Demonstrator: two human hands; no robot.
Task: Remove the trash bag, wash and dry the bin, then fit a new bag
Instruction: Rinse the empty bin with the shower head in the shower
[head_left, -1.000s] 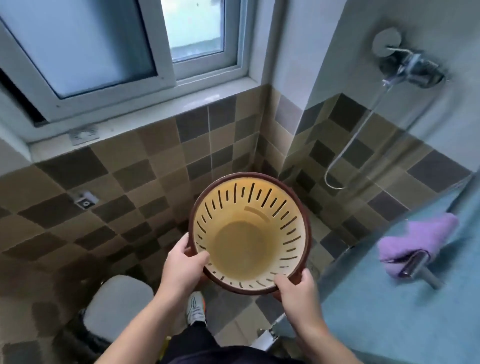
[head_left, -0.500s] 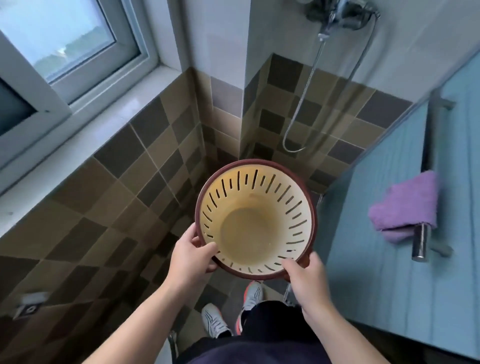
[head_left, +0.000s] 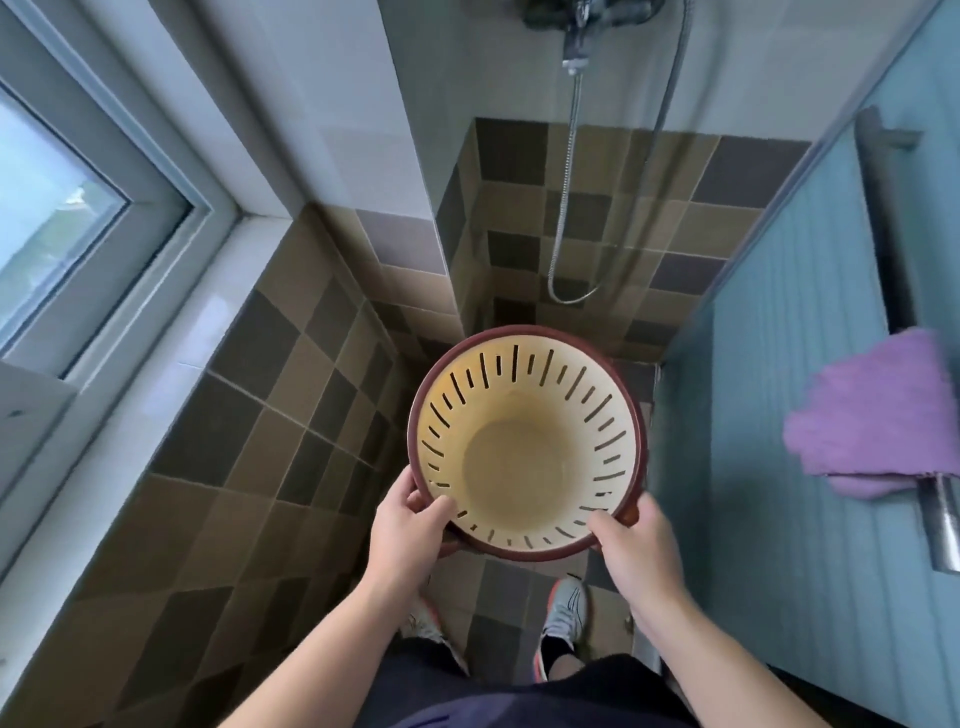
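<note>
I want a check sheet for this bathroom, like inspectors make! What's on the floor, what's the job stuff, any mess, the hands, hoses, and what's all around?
Surface: tiled floor, brown and tan squares; two shoes stand on it.
Job's things: bin, cream inside with slits, dark red rim, held up with its mouth to the camera; no bag in it.
Clutter: nothing seen.
Hands: left hand grips the rim, thumb inside; right hand grips the rim, thumb inside.
Cables: shower hose hangs in a loop from the tap.
Surroundings: window on the left; purple towel on a rail on the right.
</note>
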